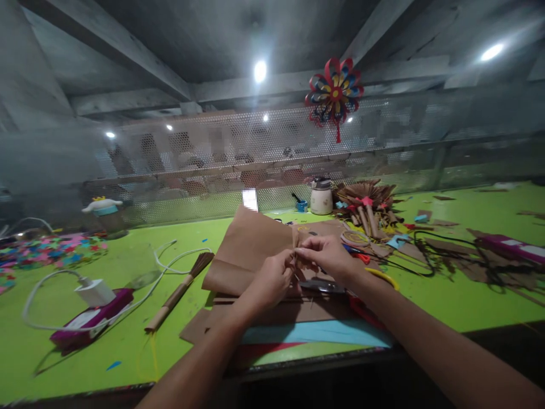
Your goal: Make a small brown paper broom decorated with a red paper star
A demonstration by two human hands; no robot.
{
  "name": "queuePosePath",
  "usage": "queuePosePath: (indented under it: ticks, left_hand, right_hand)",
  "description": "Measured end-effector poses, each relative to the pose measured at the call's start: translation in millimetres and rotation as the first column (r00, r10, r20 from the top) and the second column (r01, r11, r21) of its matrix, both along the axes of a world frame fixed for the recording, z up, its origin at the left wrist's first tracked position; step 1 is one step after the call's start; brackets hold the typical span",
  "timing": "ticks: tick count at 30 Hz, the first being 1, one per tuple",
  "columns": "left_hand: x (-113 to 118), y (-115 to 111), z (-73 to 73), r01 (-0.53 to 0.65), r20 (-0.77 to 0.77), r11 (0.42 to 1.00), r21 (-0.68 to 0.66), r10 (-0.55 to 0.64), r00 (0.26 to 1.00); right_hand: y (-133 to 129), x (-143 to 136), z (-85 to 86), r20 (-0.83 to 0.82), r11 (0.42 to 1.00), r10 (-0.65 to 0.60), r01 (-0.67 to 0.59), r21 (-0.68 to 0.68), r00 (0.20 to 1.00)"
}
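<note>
A large folded sheet of brown paper (251, 244) stands raised at the middle of the green table (170, 352). My left hand (276, 279) is closed on the gathered right end of this paper. Against it, my right hand (326, 257) pinches at the same gathered spot, its fingertips touching those of the left. Scissors (323, 286) lie under my right hand, over more brown sheets (272, 311). A light blue paper strip (315, 333) runs along the near side.
To the left are a rolled brown paper piece (174, 298), a purple power strip (91, 324) with a white charger (96, 293), and colored stars (63, 250). Behind stand a white jar (321, 196) and pleated paper fans (366, 199). Black cords (421, 272) lie right.
</note>
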State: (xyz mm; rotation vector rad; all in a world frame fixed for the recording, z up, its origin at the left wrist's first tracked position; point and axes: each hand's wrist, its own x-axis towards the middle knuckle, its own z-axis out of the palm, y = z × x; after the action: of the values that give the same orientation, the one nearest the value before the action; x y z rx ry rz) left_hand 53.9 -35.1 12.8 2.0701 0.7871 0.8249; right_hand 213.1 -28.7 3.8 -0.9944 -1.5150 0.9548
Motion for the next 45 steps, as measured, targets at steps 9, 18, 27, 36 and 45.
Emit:
queuePosePath:
  ticks: [9, 18, 27, 36, 45]
  left_hand:
    - [-1, 5, -3.3, -0.008, 0.074, 0.999, -0.053, 0.012, 0.997]
    - [2, 3, -2.2, 0.084, 0.040, 0.995, -0.052, -0.082, 0.996]
    - [-1, 12, -7.4, 0.086, 0.043, 0.982, -0.171, -0.080, 0.996]
    - [-2, 5, -2.9, 0.087, 0.003, 0.972, -0.218, -0.089, 0.996]
    - [0, 2, 1.2, 0.154, 0.045, 0.960, -0.235, -0.147, 0.988]
  right_hand:
    - [-5, 2, 0.4, -0.043, 0.993, 0.074, -0.078, -0.091, 0.996]
    - [-4, 1, -1.3, -0.133, 0.985, 0.081, -0.100, -0.143, 0.988]
    - [-8, 4, 6.9, -0.127, 0.980, 0.044, -0.068, -0.187, 0.991]
    - [-7, 8, 3.7, -0.031, 0.981, 0.167, -0.169, -0.091, 0.985]
    - [-5, 7, 2.6, 0.075, 0.996, 0.046, -0.040, -0.083, 0.996]
